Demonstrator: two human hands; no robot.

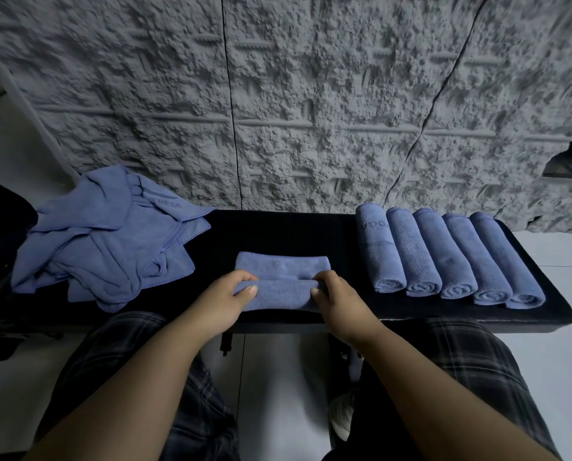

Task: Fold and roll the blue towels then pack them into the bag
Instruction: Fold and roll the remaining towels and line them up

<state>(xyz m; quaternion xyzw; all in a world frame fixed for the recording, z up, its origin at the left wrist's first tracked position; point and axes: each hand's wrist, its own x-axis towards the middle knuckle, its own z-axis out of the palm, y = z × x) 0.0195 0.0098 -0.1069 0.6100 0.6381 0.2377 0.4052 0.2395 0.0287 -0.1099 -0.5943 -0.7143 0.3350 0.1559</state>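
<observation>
A folded blue towel [283, 266] lies in the middle of the black bench [278, 231], its near part wound into a roll [281, 294]. My left hand [226, 299] grips the roll's left end, thumb in front and fingers curled over the top. My right hand [336, 299] grips the right end the same way. Several finished towel rolls [444, 254] lie side by side on the bench's right part. A heap of loose blue towels [108, 241] sits on the left. No bag is plainly visible.
A rough grey textured wall [294, 94] rises right behind the bench. A dark object [1, 227] stands at the far left beside the heap. My knees in checked shorts are below the bench's front edge, over a pale tiled floor [278, 394].
</observation>
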